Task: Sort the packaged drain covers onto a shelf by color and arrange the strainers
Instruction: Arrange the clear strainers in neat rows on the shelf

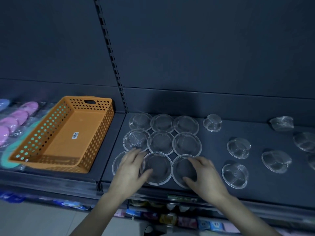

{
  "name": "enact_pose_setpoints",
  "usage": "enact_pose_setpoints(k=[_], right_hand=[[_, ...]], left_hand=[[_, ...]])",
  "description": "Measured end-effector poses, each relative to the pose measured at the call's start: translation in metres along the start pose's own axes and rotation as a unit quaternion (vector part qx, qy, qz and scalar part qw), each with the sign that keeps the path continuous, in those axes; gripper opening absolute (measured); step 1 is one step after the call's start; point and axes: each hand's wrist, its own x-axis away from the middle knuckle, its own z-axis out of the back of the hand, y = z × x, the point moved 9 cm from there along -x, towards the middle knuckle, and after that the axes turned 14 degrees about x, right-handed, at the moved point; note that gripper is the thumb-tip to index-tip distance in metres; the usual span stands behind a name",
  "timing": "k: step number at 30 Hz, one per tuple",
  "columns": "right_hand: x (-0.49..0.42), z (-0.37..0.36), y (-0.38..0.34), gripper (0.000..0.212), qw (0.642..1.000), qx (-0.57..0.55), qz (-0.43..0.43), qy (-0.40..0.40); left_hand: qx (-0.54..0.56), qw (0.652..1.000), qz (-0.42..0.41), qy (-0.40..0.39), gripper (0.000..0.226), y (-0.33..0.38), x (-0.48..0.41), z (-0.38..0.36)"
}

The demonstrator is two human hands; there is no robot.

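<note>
Several round mesh strainers lie in a neat grid on the dark shelf (213,150). My left hand (131,167) rests over the front-left strainer (116,163), its thumb touching the rim of the front-middle strainer (157,167). My right hand (202,174) holds the front-right strainer (181,169) by its rim between thumb and fingers. More strainers lie loose to the right, such as one near the front edge (235,175) and one further back (238,148). Packaged pink drain covers (18,116) lie in a row at the far left.
An orange perforated basket (66,135) sits to the left of the strainers, with nothing in it. Blue (3,103) and teal (6,159) packaged covers lie beside the pink ones. A slotted upright (112,53) divides the shelf bays. Packaged goods hang below the shelf edge.
</note>
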Motion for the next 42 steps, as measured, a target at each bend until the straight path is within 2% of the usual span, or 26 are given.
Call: enact_pose_setpoints(k=[5,9,13,16,20,23,27,29,32,35,38,42], right_hand=[[-0.001,-0.003,0.000,0.066,1.000,-0.003,-0.005,0.003],[-0.002,-0.003,0.000,0.066,1.000,-0.007,-0.006,0.007],[0.001,0.001,-0.001,0.064,1.000,-0.016,0.010,0.007],[0.004,0.013,0.012,0.057,0.999,-0.022,0.009,0.041],[0.014,0.036,0.059,0.045,0.994,-0.017,-0.051,0.094],[0.027,0.047,0.108,0.041,0.986,0.029,-0.113,0.121],[0.043,0.048,0.160,0.053,0.973,0.115,-0.182,0.080],[0.046,0.042,0.182,0.061,0.971,0.112,-0.206,0.037],[0.046,0.038,0.205,0.072,0.970,0.106,-0.217,0.012],[0.045,0.035,0.223,0.070,0.975,0.081,-0.208,0.000],[0.043,0.038,0.235,0.068,0.982,0.074,-0.174,0.010],[0.037,0.043,0.252,0.064,0.987,0.058,-0.146,0.021]], left_hand=[[-0.017,0.999,0.039,-0.015,0.075,-0.022,0.004,0.003],[-0.012,0.999,0.043,-0.028,0.067,-0.020,0.000,-0.001],[-0.017,0.999,0.033,-0.008,0.073,-0.012,-0.003,0.003],[0.009,1.000,0.009,-0.003,0.070,0.006,-0.011,0.002],[0.055,0.998,-0.029,-0.021,0.059,0.043,-0.028,-0.019],[0.080,0.994,-0.055,-0.054,0.056,0.079,-0.042,-0.045],[0.072,0.986,-0.124,-0.085,0.047,0.131,-0.063,-0.079],[0.057,0.982,-0.135,-0.123,0.052,0.150,-0.073,-0.101],[0.030,0.969,-0.121,-0.213,0.072,0.166,-0.081,-0.138],[0.005,0.950,-0.117,-0.289,0.085,0.182,-0.084,-0.171],[-0.023,0.942,-0.106,-0.317,0.090,0.189,-0.088,-0.195],[-0.014,0.947,-0.094,-0.308,0.099,0.202,-0.091,-0.217]])
